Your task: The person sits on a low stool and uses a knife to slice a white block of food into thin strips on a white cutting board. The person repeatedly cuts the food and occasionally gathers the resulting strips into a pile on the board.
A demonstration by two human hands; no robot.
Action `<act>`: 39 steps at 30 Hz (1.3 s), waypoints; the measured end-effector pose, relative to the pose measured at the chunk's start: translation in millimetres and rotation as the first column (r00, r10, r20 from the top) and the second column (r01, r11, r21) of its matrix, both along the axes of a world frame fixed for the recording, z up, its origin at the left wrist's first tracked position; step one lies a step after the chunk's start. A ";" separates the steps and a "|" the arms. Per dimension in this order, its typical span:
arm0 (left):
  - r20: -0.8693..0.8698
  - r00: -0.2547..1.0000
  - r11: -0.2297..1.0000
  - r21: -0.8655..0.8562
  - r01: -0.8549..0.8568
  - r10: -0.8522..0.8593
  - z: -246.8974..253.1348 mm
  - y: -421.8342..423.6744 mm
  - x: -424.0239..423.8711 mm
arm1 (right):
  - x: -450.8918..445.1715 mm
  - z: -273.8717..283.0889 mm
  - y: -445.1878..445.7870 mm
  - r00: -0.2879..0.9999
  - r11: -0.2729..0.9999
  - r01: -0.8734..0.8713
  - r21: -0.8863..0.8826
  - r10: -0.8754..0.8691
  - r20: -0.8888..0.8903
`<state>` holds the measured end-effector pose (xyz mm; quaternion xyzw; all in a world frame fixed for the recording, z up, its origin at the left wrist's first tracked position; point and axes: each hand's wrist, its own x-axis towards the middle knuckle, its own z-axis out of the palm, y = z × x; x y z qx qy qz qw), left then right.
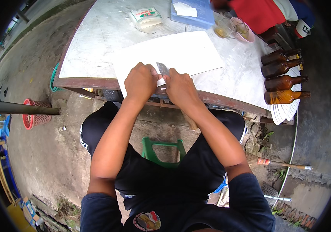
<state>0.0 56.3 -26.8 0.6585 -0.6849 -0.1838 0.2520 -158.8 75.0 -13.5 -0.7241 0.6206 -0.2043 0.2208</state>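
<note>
A large white sheet of paper or card [182, 52] lies slantwise on the table, and its near left corner hangs past the front edge. My left hand [141, 79] grips the sheet near that edge, fingers curled over it. Just to its right, my right hand [181, 85] holds a flat grey metal blade [162, 69] that points away from me, touching or just above the sheet. The two thumbs nearly meet at the edge. The blade's lower end is hidden by my right fingers.
Several brown glass bottles [284, 83] lie on stacked white sheets [284, 113] at the table's right end. Farther back are a plastic-wrapped pack [145, 18], a blue plastic box [193, 14], and glass mugs [225, 30] beside a pink bowl [251, 36]. A person in red [255, 14] is beyond.
</note>
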 end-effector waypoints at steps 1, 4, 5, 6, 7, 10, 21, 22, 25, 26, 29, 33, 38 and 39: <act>-0.013 1.000 1.000 0.000 0.000 0.000 -0.7 -0.6 0.5 | -1.6 -2.5 -0.6 1.000 1.000 0.008 -0.029 -0.008 -0.002; -0.045 0.999 1.000 -0.020 -0.005 0.004 -6.8 -0.6 -0.8 | -1.0 -7.7 -1.6 1.000 0.998 0.015 -0.062 -0.015 -0.005; -0.042 0.999 1.000 -0.016 -0.005 0.005 -8.8 -0.9 1.3 | -1.5 -6.1 -1.2 1.000 0.999 0.012 -0.035 -0.012 -0.009; -0.045 0.999 1.000 -0.013 -0.005 0.005 -9.5 -1.5 1.9 | -3.4 -4.0 -1.0 1.000 1.000 0.010 -0.009 -0.010 -0.019; -0.047 0.999 1.000 -0.009 -0.005 0.005 -9.9 -2.1 2.4 | -5.3 -4.4 -1.1 0.999 1.000 0.012 0.023 -0.012 0.034; -0.055 0.998 1.000 -0.002 -0.007 0.007 -7.2 -0.7 0.8 | -9.9 -7.1 -1.1 0.990 0.997 0.012 0.078 -0.023 0.139; -0.040 0.999 1.000 0.010 0.021 -0.020 -2.5 -1.8 1.9 | -9.8 -3.3 -1.4 0.994 0.998 -0.039 0.047 0.034 0.101; -0.037 0.999 1.000 0.013 0.021 -0.020 -2.0 -1.7 1.9 | -9.1 -3.1 -1.2 0.998 0.999 -0.036 0.035 0.034 0.056; -0.032 0.999 1.000 0.020 0.017 -0.016 0.5 -0.7 1.1 | -4.4 0.5 0.2 0.998 1.000 -0.023 0.003 0.023 -0.055; -0.034 0.999 0.999 0.027 0.017 -0.016 -0.2 -1.6 1.8 | -1.5 1.1 0.6 0.997 1.000 -0.016 -0.004 0.016 -0.077; -0.041 0.999 0.999 0.037 0.012 -0.010 -3.6 -2.1 2.2 | 6.6 7.0 1.7 0.991 1.000 -0.006 -0.014 0.004 -0.131; -0.034 0.999 1.000 0.010 -0.005 0.005 -5.1 -1.6 0.6 | 5.4 12.1 6.4 0.980 1.000 0.005 0.021 0.000 -0.201; -0.052 0.999 1.000 0.029 -0.005 0.007 -4.9 -3.6 0.6 | -7.8 -4.6 -9.6 0.982 0.993 0.059 -0.101 -0.076 -0.174; -0.052 0.999 0.999 0.037 -0.008 0.010 -5.9 -4.4 1.6 | -7.9 -5.2 -11.8 0.984 0.987 0.068 -0.146 -0.091 -0.154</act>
